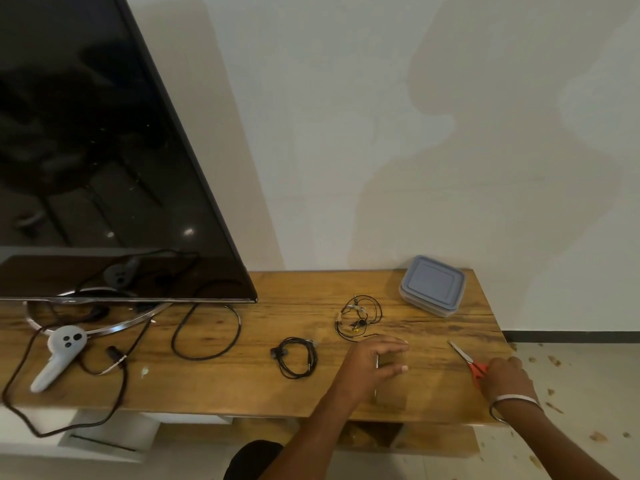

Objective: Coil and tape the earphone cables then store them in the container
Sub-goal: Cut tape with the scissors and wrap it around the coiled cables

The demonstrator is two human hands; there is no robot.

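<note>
Head view: a wooden bench (214,389) runs along a white wall. The left hand (372,367) hovers low over the bench with its fingers stretched forward and the thumb spread apart from them; a faint, clear piece, hard to make out, lies between thumb and fingers, and I cannot tell whether the hand has hold of it. The right hand (504,375) lies at the right end of the bench with its fingers curled round the red handles of a pair of scissors (465,358), whose closed blades point away toward the wall; a metal bangle (512,401) circles that wrist.

Two black earphone cables lie on the bench. One coiled earphone cable (298,356) sits left of the left hand, near it but apart. A second earphone cable (358,318), looser and carrying pale bits along its loops, lies just beyond the left hand's fingertips. The container (433,285), a clear tub with a grey-blue lid on, stands at the far right corner by the wall, well apart from both cables.

On the left stands a dark television screen (104,150) on a ring-shaped stand. A white handheld controller (59,355) lies before it among thicker black leads (207,327)
</note>
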